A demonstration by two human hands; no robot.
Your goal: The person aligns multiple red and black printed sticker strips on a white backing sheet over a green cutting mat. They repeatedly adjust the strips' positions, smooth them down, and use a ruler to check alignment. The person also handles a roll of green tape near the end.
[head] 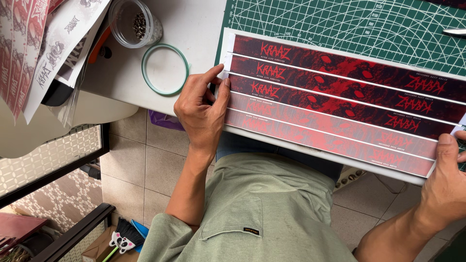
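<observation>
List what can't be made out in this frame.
- Right hand: head view, cut off by the right edge; fingers mostly out of frame.
- Metal tool on the green cutting mat: only its tip shows at the right edge.
- Small dark bits in the clear plastic jar: too small to identify.
- Left hand covers the printed strip sheet's left end.

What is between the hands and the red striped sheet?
Nothing visible. The left hand already pinches the left end of the red printed sheet, and the right hand presses its thumb on the right end. The green ring and the clear cup sit off to the side.
</observation>
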